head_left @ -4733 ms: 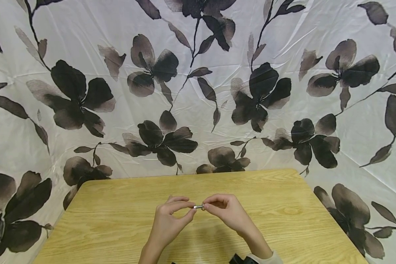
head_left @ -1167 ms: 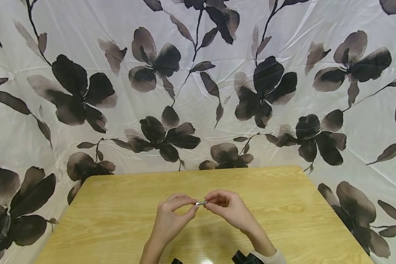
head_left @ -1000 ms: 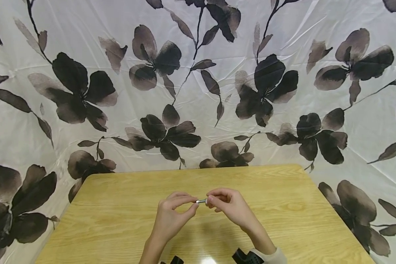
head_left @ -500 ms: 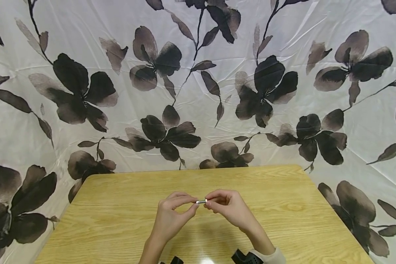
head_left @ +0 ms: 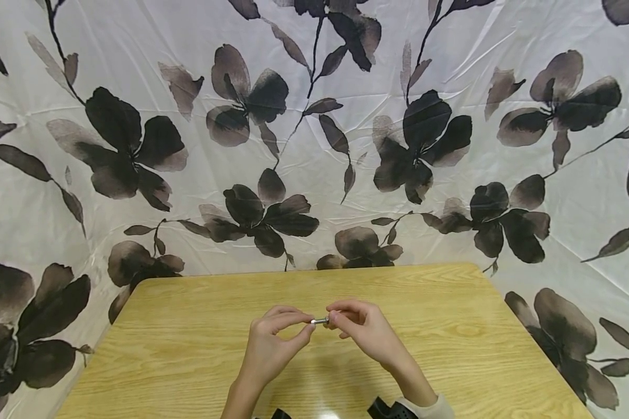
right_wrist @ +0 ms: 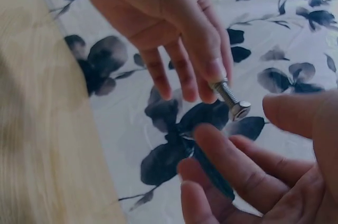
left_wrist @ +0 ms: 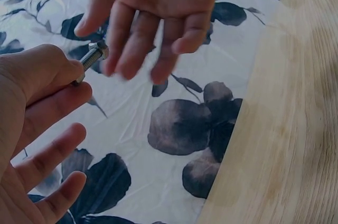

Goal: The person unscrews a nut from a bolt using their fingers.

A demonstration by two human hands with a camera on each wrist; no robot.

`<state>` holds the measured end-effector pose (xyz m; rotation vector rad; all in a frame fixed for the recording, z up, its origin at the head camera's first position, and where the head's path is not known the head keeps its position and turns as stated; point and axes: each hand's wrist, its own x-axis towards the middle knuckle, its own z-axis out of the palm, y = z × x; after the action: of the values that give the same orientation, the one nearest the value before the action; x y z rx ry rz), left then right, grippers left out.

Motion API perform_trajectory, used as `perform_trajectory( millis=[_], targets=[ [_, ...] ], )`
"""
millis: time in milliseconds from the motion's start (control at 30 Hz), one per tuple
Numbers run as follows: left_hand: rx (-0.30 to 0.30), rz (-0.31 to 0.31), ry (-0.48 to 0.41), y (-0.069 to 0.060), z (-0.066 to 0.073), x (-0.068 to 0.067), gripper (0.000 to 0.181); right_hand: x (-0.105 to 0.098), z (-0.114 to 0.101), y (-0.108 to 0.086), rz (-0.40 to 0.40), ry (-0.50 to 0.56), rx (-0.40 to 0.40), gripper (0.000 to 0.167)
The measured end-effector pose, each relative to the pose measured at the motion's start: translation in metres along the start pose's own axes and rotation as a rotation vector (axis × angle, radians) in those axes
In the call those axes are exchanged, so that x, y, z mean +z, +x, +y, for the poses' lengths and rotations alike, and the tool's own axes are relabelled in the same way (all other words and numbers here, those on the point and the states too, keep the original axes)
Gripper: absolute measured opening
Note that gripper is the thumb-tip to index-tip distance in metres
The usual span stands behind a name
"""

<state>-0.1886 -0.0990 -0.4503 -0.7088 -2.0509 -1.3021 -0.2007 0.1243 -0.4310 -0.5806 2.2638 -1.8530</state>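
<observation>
A small silver bolt (head_left: 320, 321) lies almost level between both hands, above the table. My left hand (head_left: 272, 340) pinches its left end between thumb and forefinger, the other fingers loosely spread. My right hand (head_left: 364, 331) surrounds the far end with thumb and fingers. In the right wrist view, a hexagonal piece (right_wrist: 240, 110) caps that end, and the right thumb and fingers stand apart from it. Threads show along the shank (right_wrist: 227, 94). Another metal piece sits at the left thumb tip, partly hidden. Which end bears the head and which a nut, I cannot tell.
A pale wooden table (head_left: 188, 326) with rounded back corners spreads under the hands. Behind and beside it hangs a white cloth (head_left: 314, 145) printed with dark flowers. Black wrist devices (head_left: 390, 408) show at the bottom edge, near a light sleeve cuff (head_left: 432, 407).
My left hand keeps its pinch on the bolt, almost still. Half a second ago the right thumb and fingers were together at the bolt's right end; now they are parted from it.
</observation>
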Motion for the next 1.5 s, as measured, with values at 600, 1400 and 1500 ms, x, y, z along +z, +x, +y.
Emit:
perform_trajectory(
  millis=[600,1400,1500],
  targets=[
    [-0.003,-0.004,0.01,-0.002,-0.0008,0.0007,0.018,0.0018,-0.0014,-0.0021,-0.035,0.007,-0.007,0.027],
    [0.01,0.008,0.015,-0.0005,0.0004,0.0001,0.02,0.0018,-0.0007,-0.003,0.004,0.031,-0.071,0.021],
    [0.006,0.01,0.016,-0.0009,0.0001,0.0003,0.02,0.0022,-0.0006,-0.003,0.009,0.024,-0.089,0.021]
  ],
)
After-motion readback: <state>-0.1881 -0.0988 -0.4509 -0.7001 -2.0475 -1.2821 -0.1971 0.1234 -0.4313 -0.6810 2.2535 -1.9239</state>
